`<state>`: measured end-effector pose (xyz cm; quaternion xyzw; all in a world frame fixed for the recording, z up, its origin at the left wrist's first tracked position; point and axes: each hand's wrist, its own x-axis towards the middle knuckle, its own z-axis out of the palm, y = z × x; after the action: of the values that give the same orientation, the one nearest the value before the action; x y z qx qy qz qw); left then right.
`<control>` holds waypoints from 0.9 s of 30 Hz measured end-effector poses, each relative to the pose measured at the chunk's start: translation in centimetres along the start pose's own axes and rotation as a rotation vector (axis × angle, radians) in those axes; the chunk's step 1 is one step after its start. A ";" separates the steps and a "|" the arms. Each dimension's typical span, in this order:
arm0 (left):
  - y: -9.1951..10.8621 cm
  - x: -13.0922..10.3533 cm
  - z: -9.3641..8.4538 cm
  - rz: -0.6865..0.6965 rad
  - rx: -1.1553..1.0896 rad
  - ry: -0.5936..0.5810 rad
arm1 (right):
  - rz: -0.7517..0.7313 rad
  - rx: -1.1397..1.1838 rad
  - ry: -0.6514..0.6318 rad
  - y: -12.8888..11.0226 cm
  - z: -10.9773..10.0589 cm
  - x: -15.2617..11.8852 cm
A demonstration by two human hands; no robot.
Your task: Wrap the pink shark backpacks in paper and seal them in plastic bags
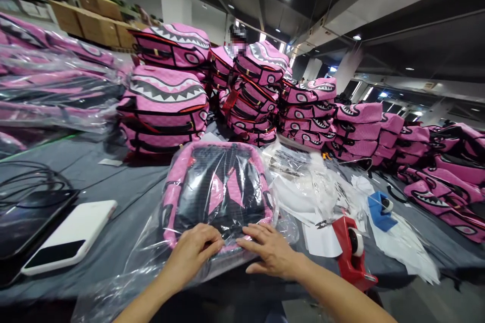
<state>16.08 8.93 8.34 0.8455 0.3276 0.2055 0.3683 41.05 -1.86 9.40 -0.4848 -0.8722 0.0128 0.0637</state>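
Note:
A pink and black backpack (222, 189) lies flat before me with its strap side up, inside a clear plastic bag (142, 257). The loose part of the bag spreads toward the left front. My left hand (197, 247) rests at the near edge of the backpack, its fingers bent together in a pinch on the plastic. On the other side of that edge, my right hand (267, 250) lies over the bag with fingers spread and the thumb apart.
Stacks of pink backpacks (164, 91) with shark-mouth prints line the back. At right are a red tape dispenser (350, 252), a blue tape dispenser (381, 209) and loose plastic bags (322, 186). A white power bank (71, 237) and a dark phone (30, 222) lie at left.

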 end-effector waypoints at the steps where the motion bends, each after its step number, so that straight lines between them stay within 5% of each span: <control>1: -0.3 -0.1 0.1 0.023 0.017 0.001 | -0.003 -0.009 -0.012 -0.3 0.6 -0.4; 7: -5.4 -2.9 -0.9 0.246 0.304 0.206 | 0.015 0.021 0.031 0.1 2.3 -0.2; 11: -9.0 -5.3 -2.7 0.170 0.411 0.313 | 0.089 0.113 0.057 -0.4 2.5 0.2; 15: -9.5 -5.5 -3.3 0.137 0.331 0.267 | 0.166 0.363 0.248 -1.5 1.0 -1.7; 18: -8.5 -5.1 -3.3 0.152 0.297 0.238 | 0.442 0.324 0.592 -1.5 -0.9 -7.6; 21: -7.4 -5.0 -3.7 0.159 0.258 0.196 | 0.987 -0.016 0.875 -0.4 -2.6 -17.0; 24: -6.6 -5.0 -4.2 0.163 0.230 0.169 | 1.415 -0.272 0.742 1.6 -3.3 -26.1; 27: -6.2 -4.8 -4.4 0.153 0.213 0.165 | 1.646 0.094 0.641 3.2 -2.7 -31.1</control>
<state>7.61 10.86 5.97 0.8824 0.3114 0.2661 0.2317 60.29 -26.66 8.75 -0.9361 -0.1853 -0.0460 0.2954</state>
